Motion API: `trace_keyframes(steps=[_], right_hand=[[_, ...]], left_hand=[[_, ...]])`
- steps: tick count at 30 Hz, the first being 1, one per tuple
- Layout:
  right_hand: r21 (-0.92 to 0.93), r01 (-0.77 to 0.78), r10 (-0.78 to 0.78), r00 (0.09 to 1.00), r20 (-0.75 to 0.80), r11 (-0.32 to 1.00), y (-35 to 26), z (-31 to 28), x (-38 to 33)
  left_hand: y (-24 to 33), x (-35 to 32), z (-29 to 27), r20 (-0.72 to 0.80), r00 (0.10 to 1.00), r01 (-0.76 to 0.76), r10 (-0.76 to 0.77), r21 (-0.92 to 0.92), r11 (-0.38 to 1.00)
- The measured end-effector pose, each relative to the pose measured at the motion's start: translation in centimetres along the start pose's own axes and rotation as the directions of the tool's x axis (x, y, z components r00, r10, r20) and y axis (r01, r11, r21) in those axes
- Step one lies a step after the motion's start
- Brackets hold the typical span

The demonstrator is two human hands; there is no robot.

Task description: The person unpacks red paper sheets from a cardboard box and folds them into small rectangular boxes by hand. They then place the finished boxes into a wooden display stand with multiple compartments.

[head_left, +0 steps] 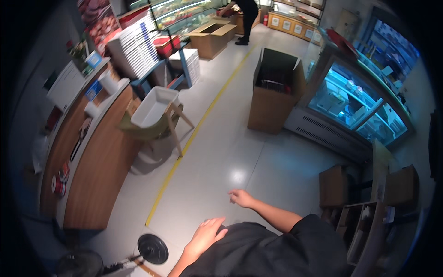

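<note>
Round black disc (pixel 153 249) lies left of the left hand (pixel 207 233), well apart from it; its use cannot be told. That hand is wide, fingers straight and thumb apart, with nothing in it, just beside the black shirt (pixel 258 249); whether they touch I cannot tell. The right hand (pixel 242 198), farther forward, is half curled and looks unfilled, with only floor (pixel 240 161) beneath it. So placed, both hands seem best kept loose and close to the body, the left one clear of the disc, with steps kept right of the disc.

Right of the right hand sits a brown box (pixel 333 186). Left of both hands, a curved wooden desk (pixel 99 184) stands beyond the disc. Ahead and leftward, a chair (pixel 147 133) bears a white tub (pixel 157 104); its splayed legs, near the yellow line (pixel 164 188), call for a wide berth. Ahead and rightward of the hands, a tall open carton (pixel 267 113) stands beside a lit cold case (pixel 318 134); the floor between chair and carton looks like the safer path. Farthest ahead, a person in black (pixel 248 16) stands by another open box (pixel 210 46).
</note>
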State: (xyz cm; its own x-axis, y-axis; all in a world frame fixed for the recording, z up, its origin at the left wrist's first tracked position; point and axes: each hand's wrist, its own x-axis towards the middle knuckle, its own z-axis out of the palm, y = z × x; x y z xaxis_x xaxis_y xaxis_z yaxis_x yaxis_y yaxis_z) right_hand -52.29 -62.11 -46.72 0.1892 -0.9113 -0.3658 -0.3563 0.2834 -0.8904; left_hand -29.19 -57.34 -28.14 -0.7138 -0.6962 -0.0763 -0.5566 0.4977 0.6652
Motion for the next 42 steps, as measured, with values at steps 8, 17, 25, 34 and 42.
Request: trace_keyframes(steps=[8,17,25,34,42], right_hand=[[-0.027,-0.181,0.181,0.983,-0.026,0.983,9.1,-8.8,13.3],[0.676,-0.595,0.899,0.325,-0.292,0.435,18.1,-22.3,12.4],[0.306,-0.633,0.684,0.723,-0.095,0.711,16.9,-25.9,28.3],[-0.08,-0.552,0.558,0.821,0.119,0.83,2.7,-55.7,60.6],[-0.103,-0.289,0.275,0.953,-0.128,0.952,-8.5,-71.0,87.5]], left_hand=[[-8.0,19.1,-6.7,0.182,0.974,-0.118,0.131,-0.083,0.99],[-14.2,43.3,-21.6,0.192,0.919,-0.334,0.343,-0.078,0.939],[-21.0,67.1,-26.9,0.386,0.817,-0.464,0.427,0.0,0.886],[-31.4,88.3,-34.8,0.396,0.916,-0.111,0.055,0.121,0.987],[-44.7,106.0,-37.8,0.308,0.95,0.03,-0.048,0.064,0.998]])
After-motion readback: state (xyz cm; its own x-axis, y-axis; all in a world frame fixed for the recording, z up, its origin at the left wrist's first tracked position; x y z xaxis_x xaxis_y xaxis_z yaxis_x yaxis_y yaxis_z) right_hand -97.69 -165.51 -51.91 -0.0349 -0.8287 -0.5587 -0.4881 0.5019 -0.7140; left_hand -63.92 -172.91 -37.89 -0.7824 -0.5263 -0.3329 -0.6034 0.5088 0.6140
